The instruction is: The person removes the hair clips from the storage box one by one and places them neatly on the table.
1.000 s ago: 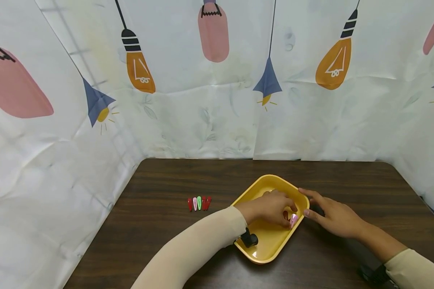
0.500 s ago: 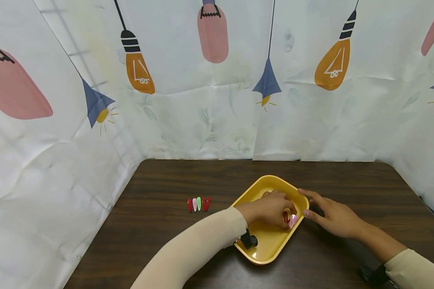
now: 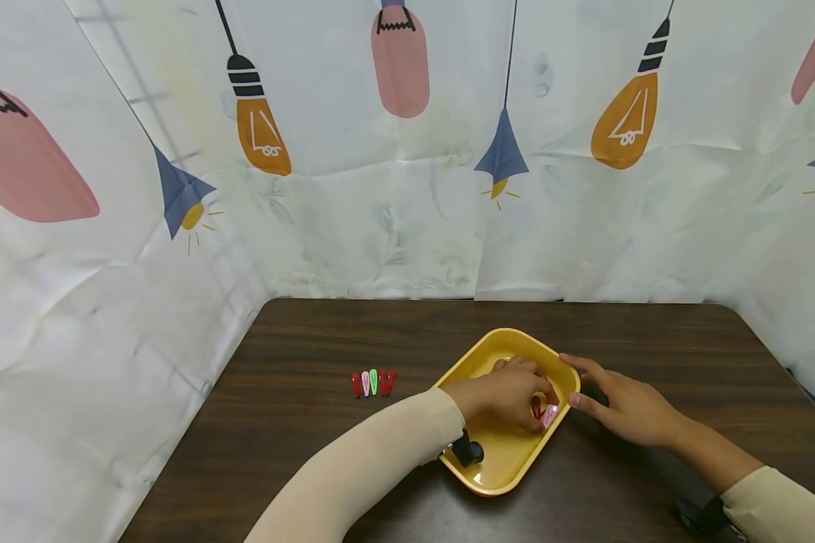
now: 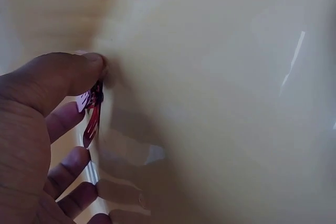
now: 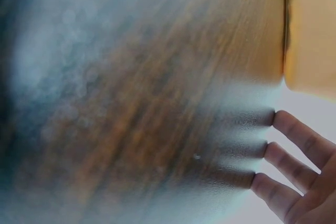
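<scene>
Fingers (image 4: 79, 72) of the left hand (image 3: 509, 392) pinch a red clip (image 4: 92, 121), clearest from the wrist; right hand (image 3: 625, 411) spread.

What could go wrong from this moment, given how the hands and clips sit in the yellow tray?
1. The left hand pinches a red clip only at its end, so it may slip back into the yellow tray.
2. A pink clip lies right against the pinch and could be dragged along.
3. The right hand only rests straight fingers at the tray's rim, so the tray might slide on the table.

The head view looks down over the yellow tray (image 3: 496, 460); both wrist views sit close against it.
</scene>
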The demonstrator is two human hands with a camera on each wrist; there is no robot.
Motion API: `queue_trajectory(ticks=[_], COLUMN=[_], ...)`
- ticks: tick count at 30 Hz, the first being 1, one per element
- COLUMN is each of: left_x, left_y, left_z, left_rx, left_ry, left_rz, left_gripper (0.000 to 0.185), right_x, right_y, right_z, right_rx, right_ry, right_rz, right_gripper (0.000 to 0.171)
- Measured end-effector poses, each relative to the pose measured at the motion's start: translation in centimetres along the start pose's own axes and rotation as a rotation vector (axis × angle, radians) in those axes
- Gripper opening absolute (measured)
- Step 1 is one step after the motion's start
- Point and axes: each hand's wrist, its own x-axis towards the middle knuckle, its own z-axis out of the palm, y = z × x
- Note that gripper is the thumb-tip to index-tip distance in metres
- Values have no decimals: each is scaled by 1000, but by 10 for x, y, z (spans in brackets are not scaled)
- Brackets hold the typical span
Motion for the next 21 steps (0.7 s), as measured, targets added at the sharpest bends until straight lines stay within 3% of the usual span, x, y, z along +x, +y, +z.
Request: queue_trajectory(ticks=[21], left_x=[-2], left_y=[1], left_z=[-14], left_rx=[-13], left_ry=[14], left_rz=[10], left_gripper=[47], right_x=[-1], right_y=[-3], right_z=[-3], right_rx=[20], right_ry=[-5], right_rz=[-2], right_gripper=[62])
